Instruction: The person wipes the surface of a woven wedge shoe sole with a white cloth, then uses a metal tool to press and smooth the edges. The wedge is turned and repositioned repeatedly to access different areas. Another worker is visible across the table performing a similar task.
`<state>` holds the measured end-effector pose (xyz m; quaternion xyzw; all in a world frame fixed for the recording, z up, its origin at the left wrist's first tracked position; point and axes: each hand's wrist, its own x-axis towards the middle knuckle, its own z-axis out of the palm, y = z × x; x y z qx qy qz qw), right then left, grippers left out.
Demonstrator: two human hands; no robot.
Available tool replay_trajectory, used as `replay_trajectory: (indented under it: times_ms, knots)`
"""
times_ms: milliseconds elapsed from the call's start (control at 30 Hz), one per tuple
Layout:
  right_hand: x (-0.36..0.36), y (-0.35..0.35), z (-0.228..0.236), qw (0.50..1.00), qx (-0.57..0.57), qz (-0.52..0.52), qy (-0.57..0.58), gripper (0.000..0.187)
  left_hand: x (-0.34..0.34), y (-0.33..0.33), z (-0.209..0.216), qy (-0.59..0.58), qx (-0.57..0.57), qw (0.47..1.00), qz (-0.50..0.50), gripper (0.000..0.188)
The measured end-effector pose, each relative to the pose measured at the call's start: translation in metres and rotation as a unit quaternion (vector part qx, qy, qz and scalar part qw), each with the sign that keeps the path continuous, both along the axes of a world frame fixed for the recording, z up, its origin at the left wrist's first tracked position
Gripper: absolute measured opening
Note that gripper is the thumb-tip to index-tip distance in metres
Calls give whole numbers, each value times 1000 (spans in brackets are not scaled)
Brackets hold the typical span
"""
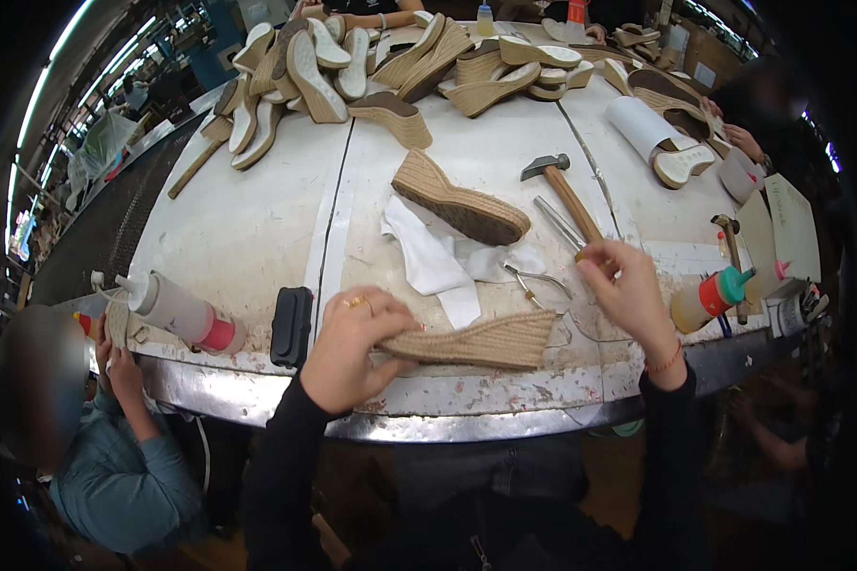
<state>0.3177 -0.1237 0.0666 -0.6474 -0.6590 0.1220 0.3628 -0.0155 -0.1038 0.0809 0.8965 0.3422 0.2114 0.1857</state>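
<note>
My left hand (354, 344) is closed round the narrow toe end of a wedge sole (481, 344) wrapped in woven tan cord. The sole lies on its side near the table's front edge, its thick heel pointing right. My right hand (630, 293) is raised to the right of it, thumb and fingers pinched at the near end of a slim metal rod-shaped tool (559, 223). A hammer (569, 195) lies just beyond that tool. Between the hands are nippers (533, 284) and a white cloth (428, 255). Another woven wedge sole (459, 202) rests behind the cloth.
Many wedge soles (319, 71) are heaped at the far side. A white bottle (186, 312) and a black case (291, 326) stand left; a green-capped glue bottle (709, 300) and second hammer (728, 243) are right. Other people work around the table, whose metal edge (467, 425) is near me.
</note>
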Motion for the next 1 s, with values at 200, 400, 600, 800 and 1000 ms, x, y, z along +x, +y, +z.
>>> replay_trajectory:
  times_ms: [200,400,600,800,1000]
  knots:
    - [19,72,-14,969,-47,-31,-241,11,6,32,-3,-91,-34,995,12,42]
    - [13,113,-13,941,-182,32,-283,22,5,37,-23,-148,16,988,36,47]
    - [36,105,4,976,-149,34,-158,25,7,26,-50,-249,12,961,118,63]
    - [-36,41,48,942,34,151,297,19,18,19,-63,-346,-91,922,148,76]
    - [-81,10,25,943,-77,307,104,17,18,23,-57,-330,-93,926,157,58]
